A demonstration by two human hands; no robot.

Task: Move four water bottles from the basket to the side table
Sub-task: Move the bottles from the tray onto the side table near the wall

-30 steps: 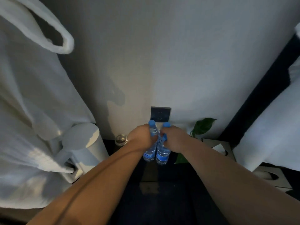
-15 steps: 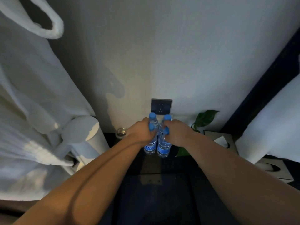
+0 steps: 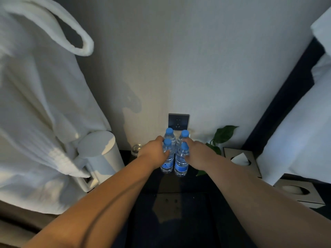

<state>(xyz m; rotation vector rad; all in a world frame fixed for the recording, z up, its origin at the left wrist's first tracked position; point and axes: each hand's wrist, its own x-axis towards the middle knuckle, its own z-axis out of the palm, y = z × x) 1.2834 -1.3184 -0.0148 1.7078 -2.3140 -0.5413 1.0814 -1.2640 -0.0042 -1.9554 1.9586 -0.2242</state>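
Several clear water bottles with blue caps stand upright in two tight pairs on the dark side table (image 3: 179, 187), close to the wall. My left hand (image 3: 154, 151) wraps around the left pair: the front bottle (image 3: 167, 162) and the one behind it (image 3: 169, 134). My right hand (image 3: 198, 151) holds the right pair the same way: the front bottle (image 3: 180, 166) and the rear one (image 3: 184, 135). Thumbs and fingertips press the bottle shoulders just under the caps. The basket is not in view.
A white bathrobe (image 3: 35, 122) hangs at the left over a white cylinder (image 3: 100, 154). A small glass (image 3: 136, 149) stands left of the bottles and a wall socket (image 3: 178, 120) behind them. A leafy plant (image 3: 223, 135), two tissue boxes (image 3: 240, 158) and white bedding (image 3: 295, 140) lie to the right.
Both hands have slid lower and slightly outward on the bottles, so all the blue caps now show. The bottles stay in about the same spot by the wall.
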